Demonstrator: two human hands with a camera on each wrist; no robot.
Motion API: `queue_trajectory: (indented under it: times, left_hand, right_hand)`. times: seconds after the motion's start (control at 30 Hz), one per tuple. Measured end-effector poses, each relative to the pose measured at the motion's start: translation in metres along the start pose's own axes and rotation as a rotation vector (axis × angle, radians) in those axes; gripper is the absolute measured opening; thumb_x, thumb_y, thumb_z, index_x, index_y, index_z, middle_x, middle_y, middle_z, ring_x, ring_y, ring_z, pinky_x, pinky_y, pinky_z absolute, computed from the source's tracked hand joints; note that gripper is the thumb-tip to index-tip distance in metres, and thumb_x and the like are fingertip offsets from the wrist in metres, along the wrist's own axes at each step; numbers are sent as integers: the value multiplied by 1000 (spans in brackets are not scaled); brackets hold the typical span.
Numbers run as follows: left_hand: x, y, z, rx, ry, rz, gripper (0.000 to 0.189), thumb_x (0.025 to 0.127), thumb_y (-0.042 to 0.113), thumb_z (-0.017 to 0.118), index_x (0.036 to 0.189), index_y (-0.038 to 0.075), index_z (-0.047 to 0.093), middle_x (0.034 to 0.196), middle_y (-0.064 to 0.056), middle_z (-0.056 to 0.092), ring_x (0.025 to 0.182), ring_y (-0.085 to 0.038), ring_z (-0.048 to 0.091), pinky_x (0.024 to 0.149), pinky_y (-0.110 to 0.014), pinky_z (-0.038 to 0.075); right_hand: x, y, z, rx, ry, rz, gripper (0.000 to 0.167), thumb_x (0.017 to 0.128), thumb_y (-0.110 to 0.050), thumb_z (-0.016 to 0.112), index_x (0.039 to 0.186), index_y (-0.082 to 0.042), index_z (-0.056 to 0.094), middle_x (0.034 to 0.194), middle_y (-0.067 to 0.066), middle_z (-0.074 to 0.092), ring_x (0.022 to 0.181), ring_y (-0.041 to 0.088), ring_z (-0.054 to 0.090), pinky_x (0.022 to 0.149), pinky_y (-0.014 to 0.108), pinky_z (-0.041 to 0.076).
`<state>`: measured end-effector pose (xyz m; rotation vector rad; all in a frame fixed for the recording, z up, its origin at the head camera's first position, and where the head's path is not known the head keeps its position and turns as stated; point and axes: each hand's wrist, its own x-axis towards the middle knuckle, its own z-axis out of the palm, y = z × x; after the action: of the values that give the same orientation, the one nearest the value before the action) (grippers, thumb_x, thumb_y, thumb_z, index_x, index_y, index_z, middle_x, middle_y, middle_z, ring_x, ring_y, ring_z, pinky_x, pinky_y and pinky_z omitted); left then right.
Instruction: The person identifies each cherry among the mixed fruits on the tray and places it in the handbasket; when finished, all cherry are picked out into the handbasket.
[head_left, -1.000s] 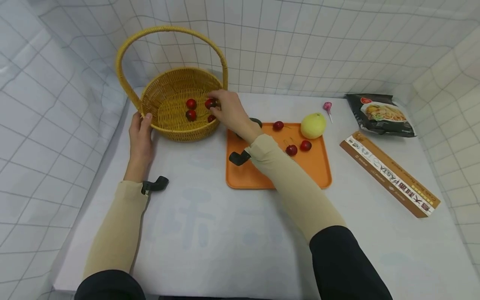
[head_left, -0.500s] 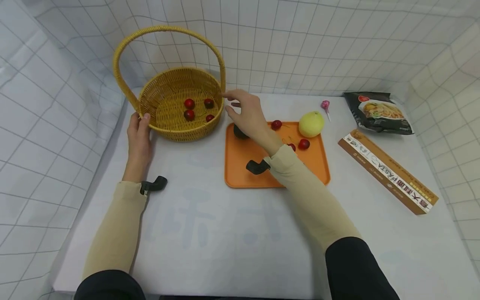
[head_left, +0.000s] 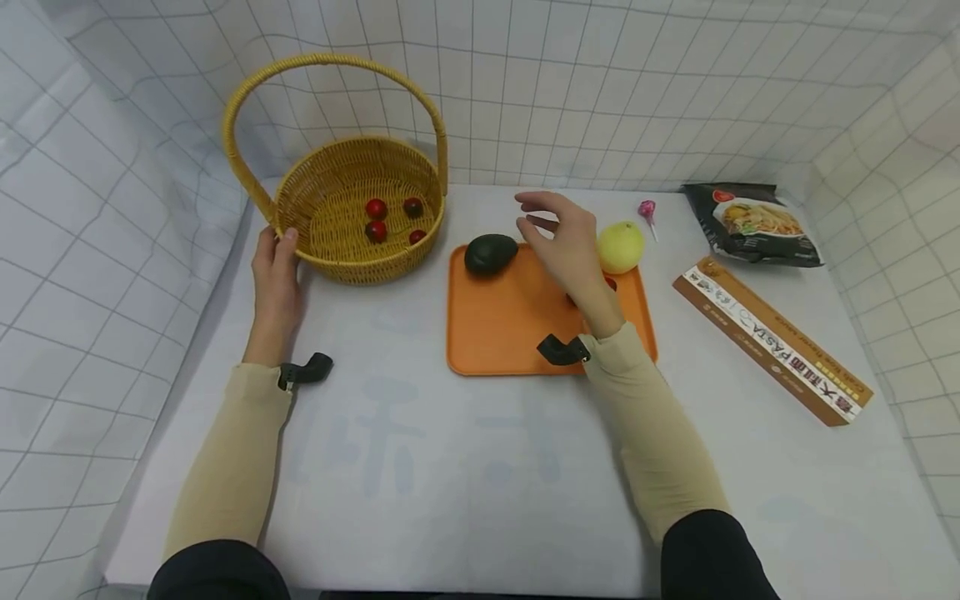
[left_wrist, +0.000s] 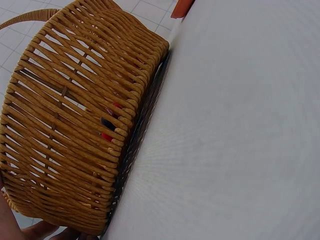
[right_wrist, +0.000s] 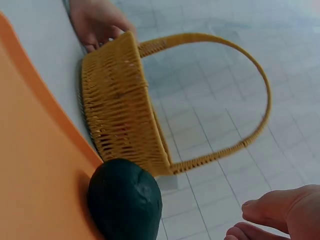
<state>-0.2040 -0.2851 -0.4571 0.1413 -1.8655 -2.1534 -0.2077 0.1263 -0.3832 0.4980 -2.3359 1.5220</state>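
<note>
My left hand (head_left: 276, 271) grips the left rim of a yellow woven basket (head_left: 337, 267), thumb over the edge and fingers along the outside wall. Several cherries (head_left: 377, 232) lie on the basket's floor. My right hand (head_left: 558, 233) hovers over the back of an orange tray (head_left: 502, 350), fingers loosely bent and holding nothing. A dark green avocado (head_left: 491, 254) sits at the tray's back left corner, also seen close up in the right wrist view. A yellow-green round fruit (head_left: 620, 247) lies at the back right corner. Cherries (head_left: 611, 283) beside it are partly hidden by my right wrist.
Right of the tray are a pink lollipop (head_left: 647, 210), a black food packet (head_left: 752, 225) and a long brown pasta box (head_left: 774, 342). White tiled-pattern sheeting (head_left: 600, 108) surrounds the white table (head_left: 420, 492) at the back and sides.
My right hand has let go of a cherry inside the basket and moved right, out over the tray. That uncovers the avocado. The left hand stays at the basket rim.
</note>
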Motion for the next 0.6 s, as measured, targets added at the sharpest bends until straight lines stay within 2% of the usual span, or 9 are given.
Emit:
queue_trajectory:
  times: [0.1, 0.2, 0.33, 0.47, 0.6]
  left_hand:
    - [1, 1, 0, -16, 10, 9, 55, 108, 31, 59, 155, 7, 46, 155, -15, 47, 146, -27, 43, 127, -31, 31]
    - [2, 2, -1, -29, 15, 9, 54, 108, 30, 59, 155, 7, 46, 154, -14, 48, 145, -27, 44, 126, -31, 32]
    - [2, 2, 0, -36, 8, -4, 55, 108, 30, 59, 155, 7, 45, 154, -13, 47, 146, -26, 43, 127, -31, 31]
    - [2, 1, 3, -40, 19, 0, 54, 107, 29, 60, 154, 5, 47, 152, -14, 49, 143, -26, 46, 125, -31, 33]
    - [1, -2, 5, -51, 23, 3, 54, 107, 28, 60, 153, 4, 47, 151, -14, 50, 142, -25, 47, 123, -29, 36]
  right_hand:
    - [-1, 9, -7, 14, 9, 51, 28, 99, -2, 69, 127, -1, 74, 128, 18, 73, 115, 36, 73, 103, 41, 59]
    - [0, 15, -10, -21, 12, 82, 29, 100, -3, 69, 129, -1, 72, 129, 18, 72, 118, 37, 71, 105, 42, 58]
    - [-3, 22, -11, -147, -24, 142, 34, 99, -3, 70, 133, -1, 70, 132, 20, 70, 124, 36, 68, 106, 43, 57]
    - [-8, 25, -10, -318, -89, 158, 36, 99, 0, 68, 135, 2, 68, 138, 23, 67, 128, 39, 63, 111, 47, 53]
    - [-12, 30, -8, -392, -130, 171, 35, 98, 3, 67, 134, 5, 67, 138, 25, 66, 126, 42, 62, 116, 50, 47]
